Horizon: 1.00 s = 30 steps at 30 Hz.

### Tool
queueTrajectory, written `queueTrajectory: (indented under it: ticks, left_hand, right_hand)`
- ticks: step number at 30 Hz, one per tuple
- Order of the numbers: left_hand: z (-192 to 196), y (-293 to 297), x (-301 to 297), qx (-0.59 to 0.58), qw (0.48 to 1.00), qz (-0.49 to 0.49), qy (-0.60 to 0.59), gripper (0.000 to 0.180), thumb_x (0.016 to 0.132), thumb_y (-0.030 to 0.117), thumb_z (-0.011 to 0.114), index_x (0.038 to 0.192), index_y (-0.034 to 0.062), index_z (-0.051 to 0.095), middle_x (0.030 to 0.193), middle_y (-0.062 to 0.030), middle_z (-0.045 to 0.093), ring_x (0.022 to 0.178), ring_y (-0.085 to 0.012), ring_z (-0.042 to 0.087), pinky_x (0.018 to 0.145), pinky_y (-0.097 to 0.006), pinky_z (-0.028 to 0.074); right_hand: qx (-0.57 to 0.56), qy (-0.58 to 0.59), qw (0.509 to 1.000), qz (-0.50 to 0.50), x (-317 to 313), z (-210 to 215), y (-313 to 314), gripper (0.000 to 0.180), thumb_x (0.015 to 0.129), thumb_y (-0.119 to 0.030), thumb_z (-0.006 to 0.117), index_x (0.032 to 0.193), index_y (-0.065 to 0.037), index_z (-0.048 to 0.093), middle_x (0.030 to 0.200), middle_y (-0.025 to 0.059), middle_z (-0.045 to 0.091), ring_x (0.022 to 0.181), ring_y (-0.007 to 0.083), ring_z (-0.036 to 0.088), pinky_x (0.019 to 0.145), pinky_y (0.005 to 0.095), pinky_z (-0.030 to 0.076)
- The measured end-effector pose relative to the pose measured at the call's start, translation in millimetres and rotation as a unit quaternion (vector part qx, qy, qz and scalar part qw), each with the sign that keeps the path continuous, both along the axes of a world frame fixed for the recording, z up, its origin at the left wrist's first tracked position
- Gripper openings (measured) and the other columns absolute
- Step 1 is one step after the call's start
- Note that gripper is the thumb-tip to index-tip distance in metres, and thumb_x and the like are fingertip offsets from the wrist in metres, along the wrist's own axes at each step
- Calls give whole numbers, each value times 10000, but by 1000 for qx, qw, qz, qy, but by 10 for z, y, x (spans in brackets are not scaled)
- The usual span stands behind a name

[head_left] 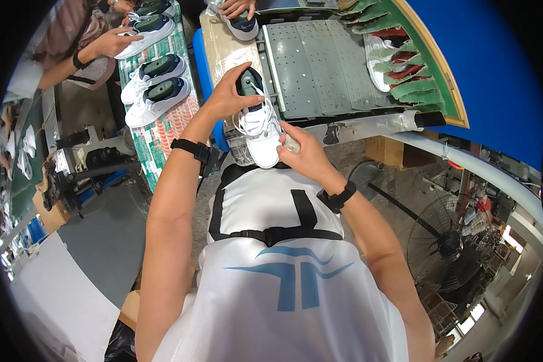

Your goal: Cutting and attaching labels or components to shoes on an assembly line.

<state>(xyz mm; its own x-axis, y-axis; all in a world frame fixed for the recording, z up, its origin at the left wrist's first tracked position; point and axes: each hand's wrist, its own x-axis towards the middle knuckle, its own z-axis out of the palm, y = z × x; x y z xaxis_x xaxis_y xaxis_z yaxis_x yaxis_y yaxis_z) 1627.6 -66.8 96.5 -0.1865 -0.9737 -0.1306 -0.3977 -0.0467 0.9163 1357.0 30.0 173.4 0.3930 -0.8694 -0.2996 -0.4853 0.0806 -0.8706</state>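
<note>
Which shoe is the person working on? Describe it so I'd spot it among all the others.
Start at the grey perforated metal table. Just off its near-left corner, a white lace-up sneaker with a dark green insert is gripped by the left hand at its heel and the right hand at its toe. Unlike the neighbouring sneakers lying flat, it is lifted.

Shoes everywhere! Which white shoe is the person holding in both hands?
The white shoe with loose laces at the person's chest: left hand grips its heel, right hand its toe. The other shoes lie on the tables.

A shoe factory floor. White sneakers (157,90) line a conveyor belt (163,130); green insoles (413,87) and a floor fan (449,244) stand nearby.
</note>
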Motion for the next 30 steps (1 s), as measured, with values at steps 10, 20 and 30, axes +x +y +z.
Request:
queueTrajectory:
  ticks: [10, 20, 30]
  left_hand:
    - [37, -33, -30, 12, 1000, 5, -11, 1078, 711, 378, 995, 1605, 68, 479, 1567, -247, 503, 1484, -380, 484, 1228, -441, 406]
    - [37, -20, -49, -3, 1000, 8, -11, 1033, 731, 345, 981, 1592, 50, 493, 1557, -233, 524, 1467, -360, 502, 1230, -429, 395]
    - [52, 168, 191, 33, 995, 19, 92, 1082, 724, 290, 997, 1628, 41, 456, 1630, -189, 484, 1488, -293, 484, 1249, -402, 367]
  right_hand:
    - [-96, 66, 988, 104, 19, -4, -32, 772, 800, -272, 787, 1452, 89, 585, 1073, 209, 698, 1024, 405, 683, 931, 459, 542]
    - [-219, 94, 963, 122, 245, 77, -157, 790, 801, -297, 787, 1436, 110, 556, 1046, 233, 675, 984, 422, 658, 911, 502, 507]
    - [-29, 31, 995, 86, 112, 152, 87, 697, 918, -288, 740, 1459, 114, 562, 1090, 196, 730, 984, 310, 702, 900, 428, 540]
